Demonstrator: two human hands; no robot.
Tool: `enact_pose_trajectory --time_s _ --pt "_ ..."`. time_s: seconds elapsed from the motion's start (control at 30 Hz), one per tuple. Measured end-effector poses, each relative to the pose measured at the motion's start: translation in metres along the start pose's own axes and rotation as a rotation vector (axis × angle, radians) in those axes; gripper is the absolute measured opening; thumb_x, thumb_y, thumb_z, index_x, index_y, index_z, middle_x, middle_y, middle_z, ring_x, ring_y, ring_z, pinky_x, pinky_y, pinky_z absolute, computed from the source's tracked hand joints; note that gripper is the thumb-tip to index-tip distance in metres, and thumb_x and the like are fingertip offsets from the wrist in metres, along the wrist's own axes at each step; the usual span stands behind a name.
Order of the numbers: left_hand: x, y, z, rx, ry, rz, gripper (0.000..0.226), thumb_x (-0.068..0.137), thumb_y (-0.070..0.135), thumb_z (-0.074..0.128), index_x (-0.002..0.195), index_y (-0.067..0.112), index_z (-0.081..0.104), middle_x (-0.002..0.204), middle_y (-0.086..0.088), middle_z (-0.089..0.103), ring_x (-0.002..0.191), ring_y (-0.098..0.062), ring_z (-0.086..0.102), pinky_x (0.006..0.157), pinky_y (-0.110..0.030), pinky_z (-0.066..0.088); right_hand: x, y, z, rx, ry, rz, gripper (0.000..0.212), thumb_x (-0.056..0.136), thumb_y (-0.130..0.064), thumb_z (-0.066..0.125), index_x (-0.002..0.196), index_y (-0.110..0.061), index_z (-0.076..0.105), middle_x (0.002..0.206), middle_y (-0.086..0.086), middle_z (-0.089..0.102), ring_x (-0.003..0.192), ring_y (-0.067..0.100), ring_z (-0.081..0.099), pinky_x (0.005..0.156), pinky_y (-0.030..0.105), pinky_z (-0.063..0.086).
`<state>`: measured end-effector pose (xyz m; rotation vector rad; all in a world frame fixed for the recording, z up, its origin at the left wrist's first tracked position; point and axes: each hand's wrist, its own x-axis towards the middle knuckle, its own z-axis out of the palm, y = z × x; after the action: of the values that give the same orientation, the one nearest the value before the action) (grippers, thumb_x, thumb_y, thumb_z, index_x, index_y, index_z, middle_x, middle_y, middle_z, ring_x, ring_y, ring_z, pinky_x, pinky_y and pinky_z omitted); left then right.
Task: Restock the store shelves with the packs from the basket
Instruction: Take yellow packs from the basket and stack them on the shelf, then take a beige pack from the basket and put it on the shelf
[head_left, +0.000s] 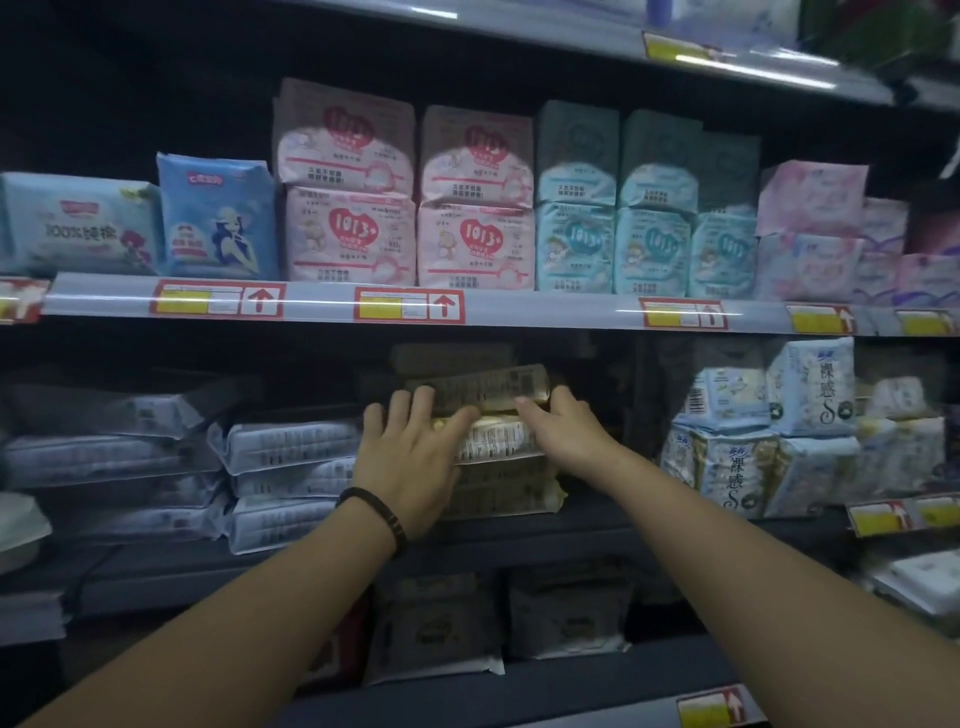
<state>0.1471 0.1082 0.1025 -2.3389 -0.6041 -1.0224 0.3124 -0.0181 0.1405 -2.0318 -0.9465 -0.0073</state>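
A stack of yellow packs (498, 486) lies flat on the middle shelf (571, 525), printed sides facing me. My left hand (415, 447), a dark bracelet on its wrist, presses straight spread fingers against the stack's left front. My right hand (563, 431) holds the right end of the top yellow pack (483, 387), with the thumb lying across its front and the fingers wrapped round its end. The basket is out of view.
White-grey packs (291, 457) are stacked flat to the left, and blue floral packs (753, 441) stand to the right. Pink and blue packs (475, 239) fill the upper shelf above a rail of price tags (410, 305). Dark packs (436, 623) sit on the shelf below.
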Motion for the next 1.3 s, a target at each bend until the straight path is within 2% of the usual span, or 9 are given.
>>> enact_pose_trajectory --time_s 0.17,0.3,0.4,0.47,0.67,0.83,0.97,1.13,1.3 --pt "0.009 0.023 0.004 0.009 -0.063 -0.106 0.054 0.093 0.041 0.057 0.141 0.036 0.033 0.143 -0.013 0.035 0.123 -0.038 0.036 0.100 -0.054 0.031 -0.004 0.006 0.001 0.067 0.070 -0.086 0.035 0.106 -0.052 0.047 0.114 -0.019 0.057 0.114 0.005 0.065 0.101 0.024 0.067 0.094 0.054 0.058" --pt "0.013 0.021 0.002 -0.008 -0.111 -0.122 0.056 0.094 0.041 0.053 0.143 0.032 0.029 0.145 -0.014 0.031 0.125 -0.039 0.035 0.104 -0.055 0.031 -0.013 0.016 -0.005 -0.016 0.028 -0.147 0.028 0.106 -0.044 0.053 0.126 -0.024 0.052 0.125 0.006 0.058 0.109 0.024 0.063 0.099 0.050 0.056" --pt "0.010 0.016 -0.011 -0.010 -0.145 -0.098 0.068 0.089 0.053 0.057 0.144 0.028 0.027 0.142 -0.012 0.032 0.124 -0.036 0.038 0.102 -0.055 0.035 -0.030 0.019 -0.015 -0.031 0.013 -0.149 0.052 0.103 -0.044 0.059 0.149 -0.023 0.044 0.144 0.007 0.052 0.126 0.025 0.057 0.109 0.042 0.049" --pt "0.000 0.014 -0.024 -0.045 -0.109 -0.076 0.070 0.084 0.052 0.061 0.143 0.028 0.032 0.142 -0.011 0.037 0.122 -0.036 0.041 0.098 -0.054 0.038 -0.051 0.018 -0.019 -0.037 0.027 -0.156 0.063 0.103 -0.040 0.062 0.157 -0.021 0.037 0.150 0.005 0.045 0.134 0.024 0.051 0.105 0.034 0.043" --pt "-0.100 0.023 -0.062 -0.236 -0.061 0.169 0.034 0.087 0.049 0.055 0.115 0.030 0.057 0.122 0.002 0.055 0.106 -0.025 0.053 0.086 -0.044 0.044 -0.152 0.040 0.001 0.013 0.053 -0.177 0.032 0.102 -0.038 0.066 0.131 -0.033 0.054 0.129 -0.011 0.052 0.116 0.006 0.054 0.097 0.028 0.046" --pt "-0.212 0.040 -0.057 -0.470 -0.503 0.140 0.017 0.094 0.052 0.046 0.103 0.040 0.054 0.101 0.014 0.061 0.088 -0.015 0.058 0.076 -0.034 0.047 -0.234 0.094 0.057 0.107 -0.096 -0.091 0.008 0.100 -0.029 0.070 0.106 -0.031 0.066 0.106 -0.013 0.067 0.102 0.000 0.063 0.089 0.027 0.053" --pt "-0.312 0.063 -0.022 -0.570 -0.793 0.037 0.015 0.091 0.046 0.049 0.096 0.034 0.057 0.102 0.013 0.069 0.089 -0.013 0.067 0.069 -0.033 0.055 -0.298 0.164 0.123 0.044 -0.161 0.015 0.017 0.092 -0.013 0.074 0.089 -0.030 0.070 0.084 -0.009 0.075 0.079 0.001 0.069 0.079 0.033 0.058" --pt "-0.400 0.085 0.011 -0.588 -1.300 0.092 0.038 0.089 0.048 0.059 0.119 0.028 0.073 0.121 0.001 0.074 0.115 -0.022 0.068 0.097 -0.030 0.052 -0.343 0.217 0.191 -0.187 -0.473 0.109 0.013 0.086 -0.019 0.073 0.098 -0.021 0.080 0.093 -0.002 0.080 0.086 0.012 0.074 0.084 0.027 0.058" --pt "-0.402 0.080 0.020 -0.575 -1.460 0.103 0.043 0.103 0.048 0.054 0.136 0.022 0.064 0.139 -0.004 0.065 0.128 -0.026 0.060 0.103 -0.029 0.045 -0.365 0.233 0.228 -0.375 -0.739 0.166 0.016 0.087 -0.034 0.080 0.094 -0.021 0.074 0.100 0.005 0.079 0.094 0.024 0.074 0.083 0.033 0.059"
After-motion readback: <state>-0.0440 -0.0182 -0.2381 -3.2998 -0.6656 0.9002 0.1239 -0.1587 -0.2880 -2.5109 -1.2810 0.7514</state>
